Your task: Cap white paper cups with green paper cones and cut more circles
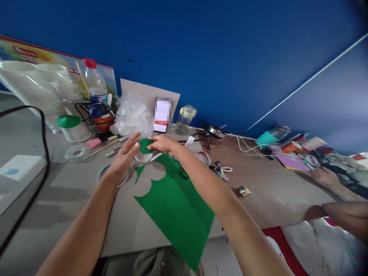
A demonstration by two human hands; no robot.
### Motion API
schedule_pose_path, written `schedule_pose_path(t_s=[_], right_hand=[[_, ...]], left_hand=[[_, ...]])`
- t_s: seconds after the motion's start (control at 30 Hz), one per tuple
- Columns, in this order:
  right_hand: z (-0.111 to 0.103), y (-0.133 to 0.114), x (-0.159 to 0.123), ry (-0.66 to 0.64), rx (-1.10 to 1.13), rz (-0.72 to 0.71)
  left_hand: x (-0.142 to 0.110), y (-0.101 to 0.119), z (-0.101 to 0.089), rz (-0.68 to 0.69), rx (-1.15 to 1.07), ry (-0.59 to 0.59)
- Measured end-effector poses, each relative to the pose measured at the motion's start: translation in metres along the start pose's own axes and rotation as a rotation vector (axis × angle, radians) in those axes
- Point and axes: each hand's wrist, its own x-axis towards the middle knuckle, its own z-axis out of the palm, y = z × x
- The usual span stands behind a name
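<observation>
A green paper circle [145, 146] lies over the white rim of a round cup-like piece [143, 157], between my two hands. My left hand [122, 156] is at its left side, with its thumb against the edge and its fingers stretched out. From the right, my right hand [164, 145] has its fingers closed on the circle's edge. Below them a green paper sheet [178, 203] with rounded cut-outs hangs over the table's front edge. Scissors [184, 173] lie partly under my right forearm. At the left stands an upturned white cup [75, 133] with a green top [68, 121].
Behind my hands are a plastic bag [133, 115], a lit phone [161, 115] and a glass jar [184, 119]. Stacked cups [31, 88] and a red-capped bottle [94, 80] stand left. A tape roll [77, 152] lies nearer. Another person's hand [324, 176] rests at the right.
</observation>
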Motion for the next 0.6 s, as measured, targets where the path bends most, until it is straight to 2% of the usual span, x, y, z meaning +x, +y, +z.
schedule_pose_path(t_s=[0.23,0.37,0.47,0.6], right_hand=[[-0.002,0.009,-0.001,-0.096,0.058,-0.066],[0.0,0.025,0.005,-0.092,0.161,-0.106],[0.002,0.036,0.01,-0.096,0.222,-0.123],[0.004,0.045,0.014,-0.051,0.197,-0.177]], left_hand=[[0.001,0.002,0.011,-0.042,0.105,0.029],[0.003,0.001,0.011,0.015,0.207,0.08],[0.006,-0.003,0.009,0.051,0.292,0.06],[0.009,-0.012,0.007,0.134,0.353,0.034]])
